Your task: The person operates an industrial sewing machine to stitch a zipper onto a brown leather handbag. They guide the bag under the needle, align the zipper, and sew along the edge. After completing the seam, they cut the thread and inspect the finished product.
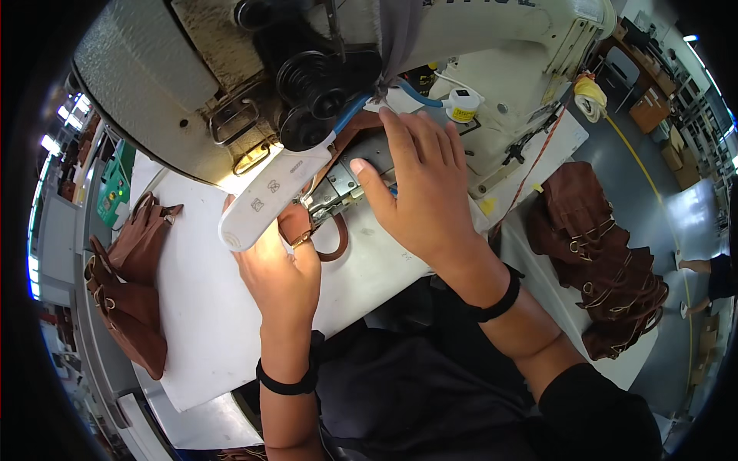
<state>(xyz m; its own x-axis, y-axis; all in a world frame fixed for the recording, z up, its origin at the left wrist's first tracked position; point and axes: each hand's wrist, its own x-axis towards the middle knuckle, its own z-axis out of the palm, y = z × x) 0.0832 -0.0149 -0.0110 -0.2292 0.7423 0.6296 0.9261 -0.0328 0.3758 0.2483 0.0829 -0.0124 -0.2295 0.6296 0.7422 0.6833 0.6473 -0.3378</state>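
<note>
A brown leather piece with a strap loop (327,230) lies under the needle area of a cream industrial sewing machine (492,31) on the white bench (200,323). The left hand (280,273) pinches its near edge; the right hand (419,184) presses flat on it, fingers spread. Finished brown leather bags are piled to the left (127,292) and right (607,261).
</note>
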